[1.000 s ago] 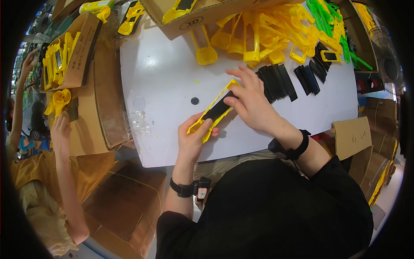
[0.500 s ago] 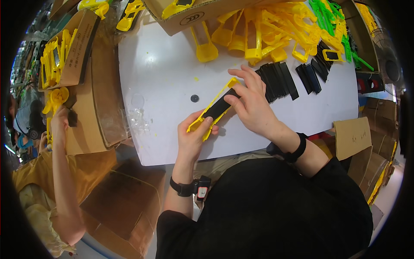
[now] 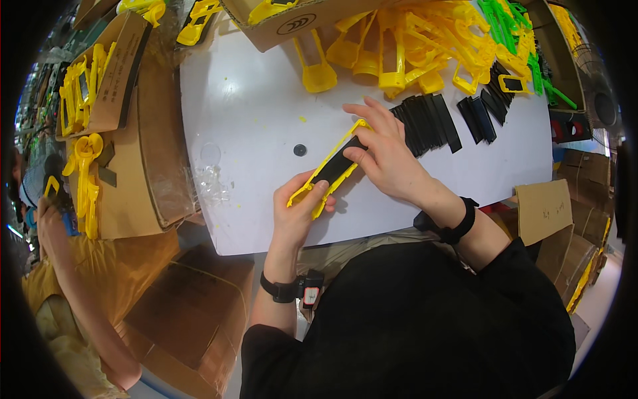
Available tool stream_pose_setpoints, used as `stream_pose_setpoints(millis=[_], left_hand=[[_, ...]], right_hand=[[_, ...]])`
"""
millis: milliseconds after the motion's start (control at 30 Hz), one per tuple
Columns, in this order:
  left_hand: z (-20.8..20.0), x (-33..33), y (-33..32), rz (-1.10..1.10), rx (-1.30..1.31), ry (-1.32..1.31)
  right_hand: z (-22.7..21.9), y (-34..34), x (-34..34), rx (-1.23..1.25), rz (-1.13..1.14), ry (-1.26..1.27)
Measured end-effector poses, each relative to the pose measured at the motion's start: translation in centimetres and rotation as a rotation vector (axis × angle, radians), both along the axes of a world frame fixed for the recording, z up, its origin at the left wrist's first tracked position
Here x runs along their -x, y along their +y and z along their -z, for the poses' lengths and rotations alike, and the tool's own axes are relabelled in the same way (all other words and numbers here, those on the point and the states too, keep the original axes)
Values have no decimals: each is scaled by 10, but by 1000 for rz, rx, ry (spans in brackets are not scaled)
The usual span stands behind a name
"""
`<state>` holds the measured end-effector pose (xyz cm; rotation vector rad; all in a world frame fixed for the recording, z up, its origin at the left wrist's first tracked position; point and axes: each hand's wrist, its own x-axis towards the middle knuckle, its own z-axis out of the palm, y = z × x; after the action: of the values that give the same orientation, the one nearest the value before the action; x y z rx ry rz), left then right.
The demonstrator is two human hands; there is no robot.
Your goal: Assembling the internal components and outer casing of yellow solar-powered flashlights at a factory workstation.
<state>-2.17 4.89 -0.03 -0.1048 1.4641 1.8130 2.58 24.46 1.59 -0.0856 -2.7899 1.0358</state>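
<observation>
Over the white table, my left hand (image 3: 297,205) is closed around the lower end of a long yellow plastic frame (image 3: 337,183), its thumb lying on the near end of a black strip. That black strip (image 3: 334,166) sits inside the tilted frame, between its raised yellow edges. Fingers of my right hand (image 3: 385,149) grip the upper end, with the thumb on the strip and the other fingers reaching over the far edge. A row of similar black strips (image 3: 428,123) lies just right of my right hand. Left of the frame rests a small round black disc (image 3: 300,150).
Yellow plastic parts (image 3: 412,50) are heaped at the back, beside green parts (image 3: 508,26). A cardboard box (image 3: 292,28) overhangs the table's far edge. On the left, a co-worker's hand (image 3: 50,216) is near a carton (image 3: 149,133) bearing yellow parts. Clear plastic film (image 3: 211,183) lies at the table's left.
My hands and the yellow frame stay almost in place; my right fingers have shifted slightly. The co-worker's hand has moved left and down, away from the yellow parts on the carton.
</observation>
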Motion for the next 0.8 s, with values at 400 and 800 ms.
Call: stream_pose_setpoints(millis=[400,800], left_hand=[[-4,3,-3,6,57,7],[-10,3,-8,195,47,45]], right_hand=[[-8,-4,-3,-91,127,115],[-13,35,8,714,-343,-502]])
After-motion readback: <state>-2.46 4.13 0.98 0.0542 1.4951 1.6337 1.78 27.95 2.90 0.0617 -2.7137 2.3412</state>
